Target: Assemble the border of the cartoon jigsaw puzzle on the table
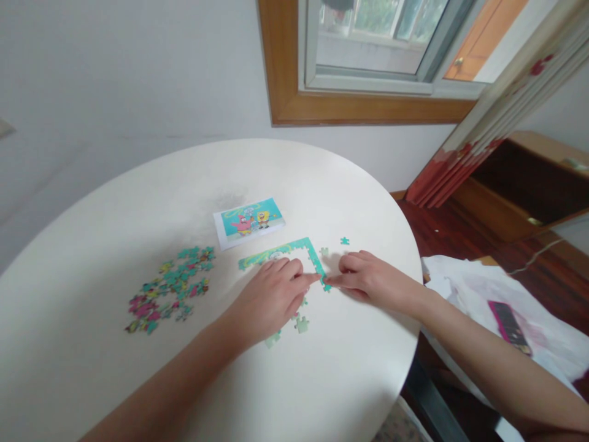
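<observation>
A teal puzzle border, joined into a corner shape, lies on the white table. My left hand rests over its inner side, index finger stretched to the border's right strip, other fingers loosely bent. From the right, my right hand touches a teal piece at that strip's lower end with its index fingertip, the other fingers bent. Neither hand visibly grips anything. Pale green pieces lie below my left hand, partly hidden by it. Above my right hand are a loose teal piece and a pale one.
A pile of mixed puzzle pieces spreads over the table's left side. Behind the border lies a printed picture card with cartoon figures. Right of the table, a dark phone-like object with a pink edge rests on white cloth or plastic.
</observation>
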`<state>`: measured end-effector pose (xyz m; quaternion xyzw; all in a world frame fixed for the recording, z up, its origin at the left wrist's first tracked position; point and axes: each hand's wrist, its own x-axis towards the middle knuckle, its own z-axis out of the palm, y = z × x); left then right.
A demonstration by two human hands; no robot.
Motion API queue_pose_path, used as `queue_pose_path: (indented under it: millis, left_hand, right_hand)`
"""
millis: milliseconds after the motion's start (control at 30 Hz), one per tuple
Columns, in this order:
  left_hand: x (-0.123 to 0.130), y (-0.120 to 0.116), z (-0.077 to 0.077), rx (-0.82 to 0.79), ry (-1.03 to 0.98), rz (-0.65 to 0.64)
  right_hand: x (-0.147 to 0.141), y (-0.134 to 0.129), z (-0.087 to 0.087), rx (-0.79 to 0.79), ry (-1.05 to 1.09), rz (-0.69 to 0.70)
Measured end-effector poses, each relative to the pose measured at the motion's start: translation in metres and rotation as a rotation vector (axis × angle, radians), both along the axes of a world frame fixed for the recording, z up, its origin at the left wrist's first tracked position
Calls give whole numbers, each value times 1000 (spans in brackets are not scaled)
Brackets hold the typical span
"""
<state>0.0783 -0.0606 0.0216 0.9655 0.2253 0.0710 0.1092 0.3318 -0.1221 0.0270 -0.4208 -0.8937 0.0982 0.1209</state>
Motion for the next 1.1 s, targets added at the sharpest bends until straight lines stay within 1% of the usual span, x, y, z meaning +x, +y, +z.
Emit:
queue_pose_path:
  millis: [67, 133, 200, 267, 333, 467, 600, 733, 800, 900, 1100]
  left_hand:
    - [-1, 1, -2, -14, -14, -2]
    - [-1, 1, -3, -31, -26, 1]
    - [-2, 1, -4, -51, -41, 10]
    - [-2, 1, -3, -71, -70, 33]
    - [-3, 3, -1, -82, -118, 60]
    - [-12, 10, 3, -83, -176, 84]
    - [-20, 15, 4, -88, -168, 80]
    - [-21, 14, 4, -90, -169, 70]
    - [-19, 12, 5, -90, -165, 71]
    - [-18, 11, 5, -82, -158, 69]
    - [-19, 10, 4, -60, -157, 56]
  right_hand:
    - [3, 1, -3, -56, 110, 10]
    - [7, 3, -8, -127, 270, -16]
    - [11, 5, -12, -187, 433, -129]
    - [15, 11, -13, -238, 530, -273]
    - [16, 19, -12, -269, 521, -344]
    - [8, 32, -8, -207, 375, -391]
    - [-3, 35, -8, -187, 307, -445]
    - [-9, 35, -11, -152, 241, -504]
    - [-10, 35, -11, -143, 222, -511]
    - [-9, 36, -12, -146, 226, -486]
    - [-5, 34, -14, -172, 279, -466]
